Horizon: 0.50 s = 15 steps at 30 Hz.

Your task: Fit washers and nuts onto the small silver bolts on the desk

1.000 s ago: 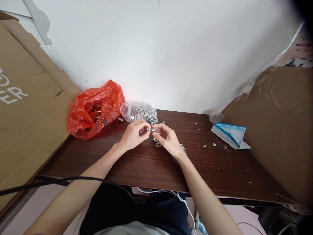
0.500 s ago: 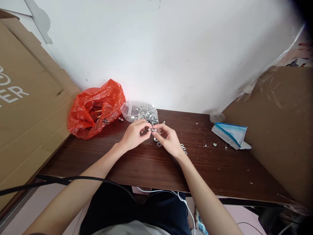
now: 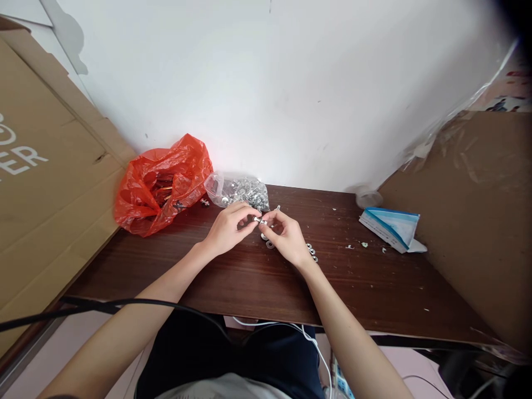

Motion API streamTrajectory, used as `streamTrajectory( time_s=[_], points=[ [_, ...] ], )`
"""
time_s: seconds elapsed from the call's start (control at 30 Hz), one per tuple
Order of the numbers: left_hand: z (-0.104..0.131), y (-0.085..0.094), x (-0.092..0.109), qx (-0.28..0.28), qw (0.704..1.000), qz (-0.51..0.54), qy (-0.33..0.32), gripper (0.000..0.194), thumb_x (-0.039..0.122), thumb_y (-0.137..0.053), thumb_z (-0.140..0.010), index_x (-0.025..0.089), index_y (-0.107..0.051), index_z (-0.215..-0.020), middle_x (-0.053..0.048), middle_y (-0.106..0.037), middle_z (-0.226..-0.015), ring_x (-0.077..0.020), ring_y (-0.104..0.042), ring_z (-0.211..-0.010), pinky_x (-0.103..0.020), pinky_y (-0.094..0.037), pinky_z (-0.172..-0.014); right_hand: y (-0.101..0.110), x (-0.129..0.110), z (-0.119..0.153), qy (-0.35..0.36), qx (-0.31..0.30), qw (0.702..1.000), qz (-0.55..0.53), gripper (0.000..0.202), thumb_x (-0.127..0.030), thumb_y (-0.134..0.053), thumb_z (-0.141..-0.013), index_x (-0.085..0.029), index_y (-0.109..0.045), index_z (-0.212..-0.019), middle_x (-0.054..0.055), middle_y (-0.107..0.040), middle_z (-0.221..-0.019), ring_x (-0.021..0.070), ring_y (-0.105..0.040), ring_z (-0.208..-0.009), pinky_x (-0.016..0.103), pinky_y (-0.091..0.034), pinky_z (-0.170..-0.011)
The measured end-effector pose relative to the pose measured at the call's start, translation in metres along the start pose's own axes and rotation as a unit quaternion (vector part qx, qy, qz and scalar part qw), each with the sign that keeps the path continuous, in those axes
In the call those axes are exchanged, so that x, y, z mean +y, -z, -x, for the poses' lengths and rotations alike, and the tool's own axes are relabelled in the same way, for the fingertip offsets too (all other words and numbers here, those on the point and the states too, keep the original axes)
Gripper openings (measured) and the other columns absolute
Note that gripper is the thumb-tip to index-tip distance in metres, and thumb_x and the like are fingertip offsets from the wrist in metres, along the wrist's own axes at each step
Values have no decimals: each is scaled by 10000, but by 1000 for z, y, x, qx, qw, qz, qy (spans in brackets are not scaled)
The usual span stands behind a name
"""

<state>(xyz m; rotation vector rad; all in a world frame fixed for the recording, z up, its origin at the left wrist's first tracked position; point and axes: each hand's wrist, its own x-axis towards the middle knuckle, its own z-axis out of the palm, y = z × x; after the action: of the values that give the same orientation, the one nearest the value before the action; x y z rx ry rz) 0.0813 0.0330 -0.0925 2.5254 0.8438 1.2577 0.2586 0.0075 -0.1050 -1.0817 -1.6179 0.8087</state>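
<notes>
Between my fingertips, above the middle of the table, is a small silver bolt. My left hand pinches its left end, and my right hand grips its right end with thumb and forefinger. Whether a nut or washer sits on it is too small to tell. Flat metal washers lie just under my right hand, partly hidden by it. Several small metal rings rest to the right of my right wrist. Behind my hands lies a clear plastic bag full of small metal hardware.
A red plastic bag stands at the back left beside a cardboard box. At the right are a blue-edged zip bag and a clear round container. Another cardboard panel borders the right side. A black cable crosses over my left forearm.
My fingertips have shifted slightly on the bolt, and its tilt differs a little. Both hands stay in about the same place.
</notes>
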Motion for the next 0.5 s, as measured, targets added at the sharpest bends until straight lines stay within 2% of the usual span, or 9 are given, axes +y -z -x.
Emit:
streamTrajectory(
  time_s=[0.27,0.5],
  points=[
    [0,1,1,-13,1000,-17,-10,201,140,-579,-851,184,-624,-1042,-8,-574,-781,-113,-525,-679,-250,-471,-675,-1,1,0,3,-2,1000,0,103,-288,-607,-770,-191,-573,-784,1,-602,-729,130,-540,-630,257,-443,-589],
    [0,2,0,-9,1000,-25,-6,84,175,-599,-850,173,-630,-928,-31,-618,-851,-127,-543,-728,-258,-464,-680,0,3,0,-7,10,1000,-12,106,-288,-620,-772,-190,-595,-805,-2,-582,-719,129,-533,-636,253,-440,-577]
  ],
)
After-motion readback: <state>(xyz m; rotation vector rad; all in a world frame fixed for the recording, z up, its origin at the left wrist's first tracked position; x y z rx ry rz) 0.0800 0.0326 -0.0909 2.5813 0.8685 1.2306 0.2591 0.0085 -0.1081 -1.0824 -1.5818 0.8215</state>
